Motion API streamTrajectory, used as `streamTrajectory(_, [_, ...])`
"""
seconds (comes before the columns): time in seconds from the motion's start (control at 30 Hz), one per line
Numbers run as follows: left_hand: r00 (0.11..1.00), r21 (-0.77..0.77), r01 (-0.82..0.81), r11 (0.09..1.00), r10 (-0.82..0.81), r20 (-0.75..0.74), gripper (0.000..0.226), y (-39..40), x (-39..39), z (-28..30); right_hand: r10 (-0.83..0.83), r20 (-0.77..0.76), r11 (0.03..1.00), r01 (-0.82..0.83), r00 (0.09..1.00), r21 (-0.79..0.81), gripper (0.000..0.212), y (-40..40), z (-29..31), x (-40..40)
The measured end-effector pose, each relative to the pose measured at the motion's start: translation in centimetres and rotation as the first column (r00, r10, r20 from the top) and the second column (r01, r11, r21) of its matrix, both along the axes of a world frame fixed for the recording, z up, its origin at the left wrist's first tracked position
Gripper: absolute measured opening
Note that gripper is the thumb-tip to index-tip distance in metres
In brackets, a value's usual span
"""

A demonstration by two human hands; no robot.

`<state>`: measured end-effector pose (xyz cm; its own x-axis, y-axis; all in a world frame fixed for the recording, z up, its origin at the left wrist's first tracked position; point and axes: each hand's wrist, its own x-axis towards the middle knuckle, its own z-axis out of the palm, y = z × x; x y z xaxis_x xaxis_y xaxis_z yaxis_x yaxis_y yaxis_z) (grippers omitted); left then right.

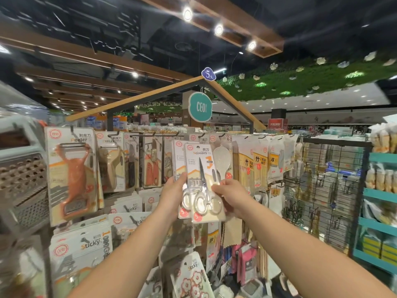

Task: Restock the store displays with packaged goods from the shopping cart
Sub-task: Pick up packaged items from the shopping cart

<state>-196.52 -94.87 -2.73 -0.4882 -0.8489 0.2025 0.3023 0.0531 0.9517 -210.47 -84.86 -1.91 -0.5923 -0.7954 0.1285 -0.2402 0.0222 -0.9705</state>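
I hold two carded scissors packs (201,168) upright in front of the peg display, one behind the other, each white with a silver pair of scissors. My left hand (173,192) grips their left edge, thumb in front. My right hand (231,193) pinches the right edge of the front pack. The tops of the packs reach the level of the black hooks (202,135) on the top rail. The shopping cart is out of view.
Peeler packs (72,175) and knife packs (151,162) hang to the left, bamboo goods (251,168) to the right. Sticky hook packs (86,250) fill the lower rows. A black wire grid rack (326,190) stands at right, and a grater (21,181) at far left.
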Motion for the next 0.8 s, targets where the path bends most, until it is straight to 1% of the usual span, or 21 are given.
streamTrajectory(0.03, [1.0,-0.013,-0.005,1.0,0.005,0.011,0.02,0.1,0.2,0.1,-0.055,-0.001,0.998,0.055,0.999,-0.025,0.013,-0.2,0.2,-0.3])
streamTrajectory(0.07, [1.0,-0.034,-0.012,0.999,0.013,0.014,0.021,0.1,0.5,0.2,-0.104,0.012,0.993,0.104,0.995,-0.051,0.011,-0.3,0.5,-0.5])
streamTrajectory(0.17, [0.998,-0.034,-0.047,0.998,0.048,0.046,0.04,-0.7,1.1,-0.2,-0.186,0.002,0.977,0.185,0.983,-0.109,0.012,-0.5,1.5,-1.1])
streamTrajectory(0.23, [0.997,-0.015,-0.072,0.997,0.072,0.038,0.045,-1.4,1.7,-0.2,-0.228,-0.039,0.967,0.221,0.973,-0.128,0.012,-0.6,2.3,-1.4])
streamTrajectory(0.3, [0.997,-0.008,-0.072,0.997,0.072,0.02,0.049,-2.1,2.0,-0.2,-0.265,-0.075,0.959,0.254,0.961,-0.128,0.007,-0.8,3.2,-1.5])
streamTrajectory(0.37, [0.998,-0.008,-0.067,0.998,0.067,0.01,0.046,-2.4,2.4,0.1,-0.283,-0.098,0.955,0.271,0.954,-0.12,0.007,-1.3,3.9,-1.7])
streamTrajectory(0.53, [0.993,-0.015,-0.112,0.994,0.112,0.029,0.032,-2.9,2.8,0.3,-0.297,-0.065,0.953,0.291,0.953,-0.089,0.009,-2.9,5.4,-2.6])
streamTrajectory(0.67, [0.991,-0.007,-0.121,0.993,0.121,0.048,0.03,-3.5,3.4,-0.1,-0.332,-0.028,0.939,0.328,0.943,-0.101,0.006,-4.3,5.3,-3.2])
streamTrajectory(0.8, [0.991,0.001,-0.121,0.993,0.12,0.058,0.031,-4.2,4.0,-0.3,-0.341,-0.016,0.936,0.338,0.94,-0.096,0.016,-5.4,4.9,-3.6])
